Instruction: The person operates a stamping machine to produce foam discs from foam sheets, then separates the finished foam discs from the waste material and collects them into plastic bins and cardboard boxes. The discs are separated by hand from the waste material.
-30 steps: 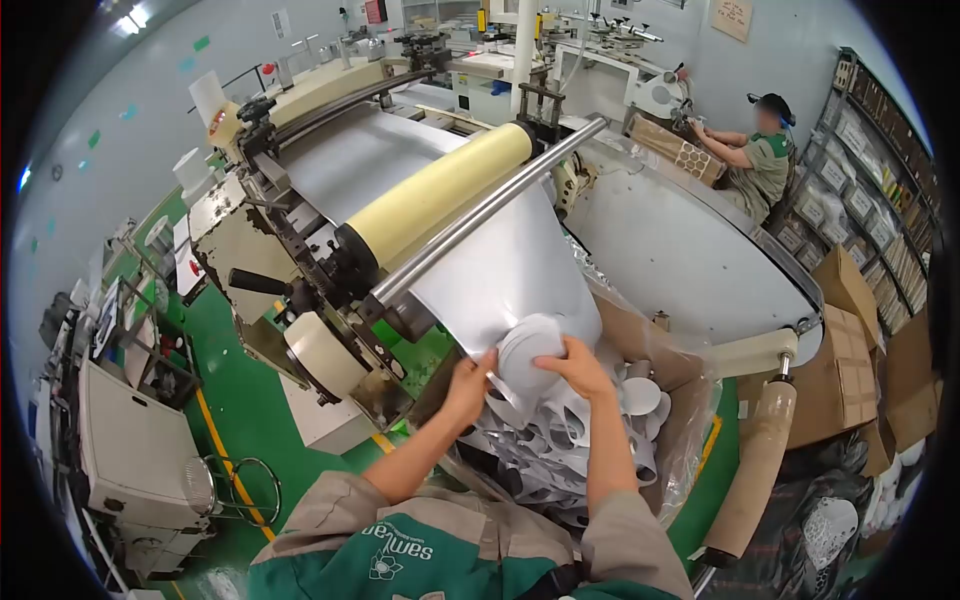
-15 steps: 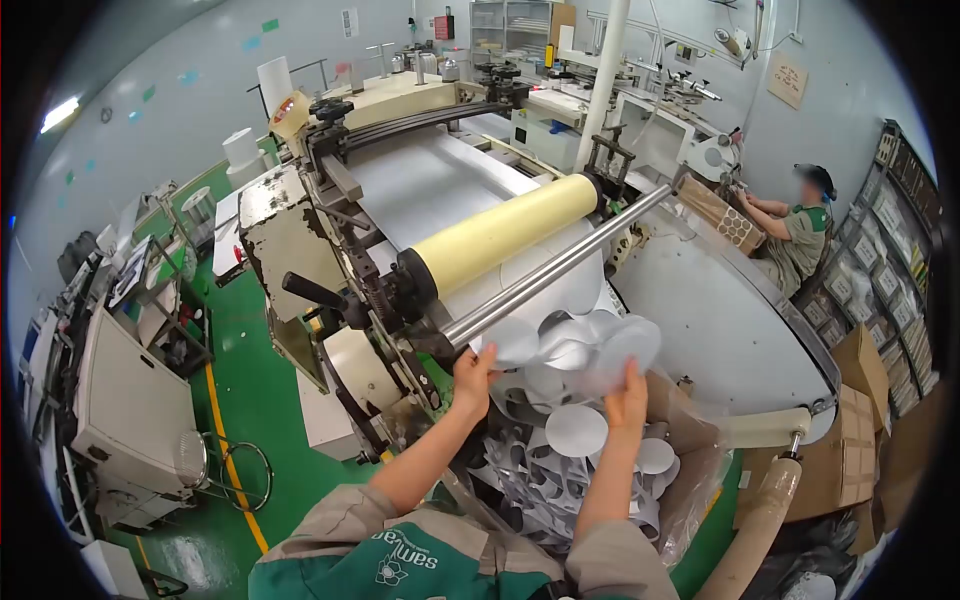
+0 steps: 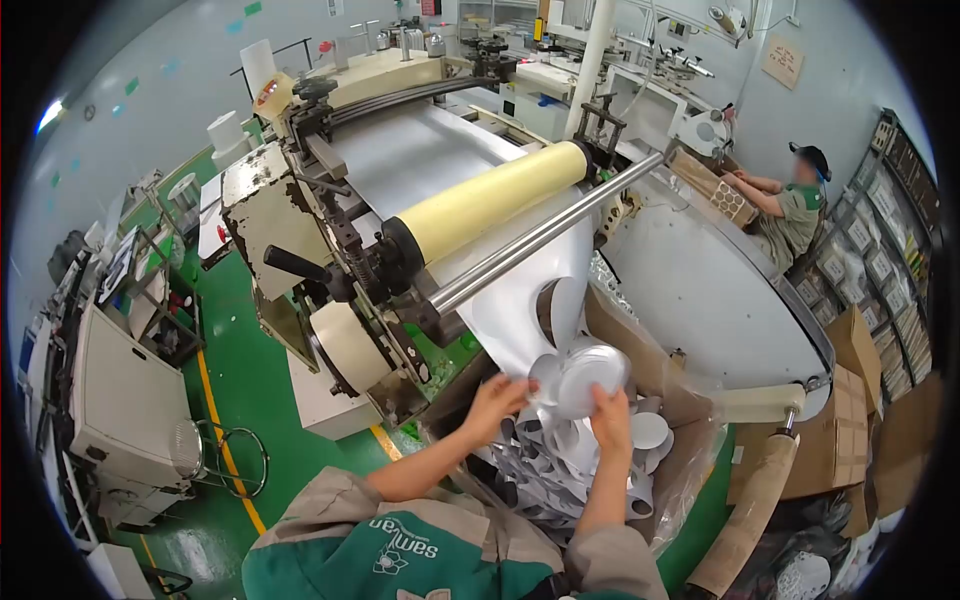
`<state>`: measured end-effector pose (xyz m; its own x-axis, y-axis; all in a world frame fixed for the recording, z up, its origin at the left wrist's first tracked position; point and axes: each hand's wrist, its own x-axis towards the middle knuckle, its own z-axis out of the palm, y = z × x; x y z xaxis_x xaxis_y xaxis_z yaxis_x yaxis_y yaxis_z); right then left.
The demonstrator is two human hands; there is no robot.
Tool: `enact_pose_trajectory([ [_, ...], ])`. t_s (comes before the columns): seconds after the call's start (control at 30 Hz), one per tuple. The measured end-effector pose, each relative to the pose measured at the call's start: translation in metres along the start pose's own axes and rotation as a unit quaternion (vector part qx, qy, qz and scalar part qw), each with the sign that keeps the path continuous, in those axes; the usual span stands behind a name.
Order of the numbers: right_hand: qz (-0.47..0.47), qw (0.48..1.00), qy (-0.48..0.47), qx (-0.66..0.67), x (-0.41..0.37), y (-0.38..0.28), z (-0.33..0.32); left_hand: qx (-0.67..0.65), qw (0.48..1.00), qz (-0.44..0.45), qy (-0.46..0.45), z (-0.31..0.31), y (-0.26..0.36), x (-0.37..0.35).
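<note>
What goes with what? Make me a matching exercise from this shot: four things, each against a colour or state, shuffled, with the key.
1. roller
2. floor
3. bar
4. right hand

a. green
b. gripping the punched white sheet
c. pale yellow
d. shiny metal

Pairs: 1-c, 2-a, 3-d, 4-b.

Above our left hand (image 3: 497, 400) and right hand (image 3: 610, 415), the steel bar (image 3: 545, 235) and the yellow roller (image 3: 490, 200) close the way. The hanging white sheet (image 3: 515, 300) fills the gap beneath them. Below lies heaped punched scrap (image 3: 560, 475) (a cardboard wall (image 3: 625, 340) stands close at right). We see open room only to the left, over the green floor (image 3: 240, 400).
</note>
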<state>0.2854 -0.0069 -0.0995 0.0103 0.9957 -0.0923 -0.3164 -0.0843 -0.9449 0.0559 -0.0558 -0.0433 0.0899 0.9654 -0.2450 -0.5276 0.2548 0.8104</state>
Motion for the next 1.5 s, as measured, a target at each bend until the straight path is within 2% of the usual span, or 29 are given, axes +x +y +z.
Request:
enact_pose_trajectory([
  [0.03, 0.011, 0.984, -0.013, 0.175, -0.015, -0.027, 0.006, 0.012, 0.996, 0.050, 0.072, 0.017, 0.028, -0.006],
  [0.1, 0.015, 0.959, 0.092, 0.267, -0.013, -0.024, -0.019, 0.004, 0.983, 0.137, 0.124, 0.000, 0.049, 0.023],
  [0.13, 0.000, 0.957, 0.083, 0.279, -0.016, -0.041, -0.011, -0.016, 0.979, 0.155, 0.133, 0.003, 0.071, 0.023],
  [0.23, -0.025, 0.979, -0.008, 0.200, -0.002, -0.075, 0.047, -0.029, 0.970, 0.205, 0.130, -0.024, 0.066, 0.058],
  [0.3, -0.052, 0.991, -0.103, 0.070, 0.022, -0.080, 0.088, -0.005, 0.974, 0.187, 0.130, -0.022, 0.065, 0.053],
  [0.37, -0.037, 0.989, -0.141, 0.003, 0.044, -0.077, 0.125, -0.001, 0.973, 0.205, 0.103, -0.021, 0.061, 0.050],
  [0.43, 0.057, 0.971, -0.231, -0.008, 0.056, -0.065, 0.135, -0.021, 0.984, 0.161, 0.067, -0.013, 0.064, 0.039],
  [0.47, 0.071, 0.973, -0.221, -0.016, 0.054, -0.060, 0.129, -0.015, 0.989, 0.131, 0.064, -0.019, 0.053, 0.039],
  [0.53, 0.062, 0.983, -0.160, -0.071, 0.060, -0.004, 0.080, 0.019, 0.998, 0.061, 0.029, -0.012, 0.055, 0.021],
  [0.57, 0.071, 0.972, -0.178, 0.137, 0.028, -0.020, 0.076, 0.038, 0.998, 0.038, 0.025, -0.009, 0.057, 0.016],
  [0.6, 0.102, 0.959, -0.132, 0.229, 0.020, 0.002, 0.047, 0.036, 0.996, 0.059, 0.058, -0.020, 0.045, 0.025],
  [0.63, 0.123, 0.936, -0.047, 0.326, 0.018, 0.035, 0.014, 0.002, 0.990, 0.109, 0.090, -0.018, 0.050, 0.029],
  [0.67, 0.117, 0.905, 0.035, 0.407, 0.009, 0.035, 0.005, -0.002, 0.986, 0.122, 0.113, -0.016, 0.063, 0.029],
  [0.77, 0.053, 0.925, 0.003, 0.377, 0.015, -0.002, 0.020, -0.018, 0.975, 0.167, 0.147, -0.020, 0.078, 0.044],
  [0.8, 0.016, 0.948, -0.062, 0.313, 0.025, -0.011, 0.034, -0.006, 0.972, 0.177, 0.155, -0.019, 0.076, 0.045],
  [0.83, 0.008, 0.963, -0.092, 0.253, 0.034, -0.030, 0.059, 0.003, 0.969, 0.189, 0.161, -0.019, 0.076, 0.047],
  [0.87, -0.002, 0.974, -0.123, 0.191, 0.044, -0.046, 0.087, -0.048, 0.977, 0.155, 0.138, -0.026, 0.068, 0.054],
  [0.93, -0.034, 0.983, -0.179, 0.029, 0.061, -0.063, 0.135, -0.035, 0.979, 0.159, 0.125, -0.030, 0.063, 0.052],
  [1.03, -0.041, 0.982, -0.182, 0.017, 0.070, -0.049, 0.164, -0.059, 0.982, 0.150, 0.094, -0.020, 0.076, 0.038],
  [1.07, -0.020, 0.973, -0.181, 0.145, 0.065, -0.041, 0.158, -0.055, 0.986, 0.131, 0.091, -0.022, 0.078, 0.035],
  [1.13, 0.023, 0.960, -0.109, 0.258, 0.056, -0.022, 0.123, -0.055, 0.989, 0.105, 0.088, -0.020, 0.087, 0.026],
  [1.17, 0.044, 0.956, -0.030, 0.290, 0.045, -0.014, 0.101, -0.051, 0.987, 0.121, 0.091, -0.024, 0.087, 0.027],
  [1.2, 0.060, 0.953, 0.011, 0.295, 0.043, -0.002, 0.073, -0.045, 0.985, 0.136, 0.093, -0.029, 0.085, 0.029],
  [1.23, 0.041, 0.948, 0.063, 0.310, 0.035, 0.006, 0.050, -0.039, 0.983, 0.150, 0.094, -0.032, 0.085, 0.031],
  [1.27, 0.025, 0.933, 0.075, 0.350, 0.030, 0.012, 0.028, -0.034, 0.982, 0.156, 0.098, -0.030, 0.088, 0.033],
  [1.3, 0.038, 0.924, 0.067, 0.375, 0.024, 0.006, 0.016, -0.048, 0.977, 0.165, 0.128, -0.030, 0.089, 0.038],
  [1.37, 0.001, 0.941, 0.061, 0.334, 0.013, -0.024, 0.027, -0.072, 0.964, 0.175, 0.189, -0.033, 0.087, 0.053],
  [1.47, -0.029, 0.971, -0.021, 0.236, 0.014, -0.068, 0.075, -0.075, 0.958, 0.190, 0.204, -0.033, 0.088, 0.066],
  [1.5, -0.037, 0.973, -0.077, 0.216, 0.022, -0.072, 0.090, -0.089, 0.952, 0.226, 0.188, -0.026, 0.090, 0.064],
])
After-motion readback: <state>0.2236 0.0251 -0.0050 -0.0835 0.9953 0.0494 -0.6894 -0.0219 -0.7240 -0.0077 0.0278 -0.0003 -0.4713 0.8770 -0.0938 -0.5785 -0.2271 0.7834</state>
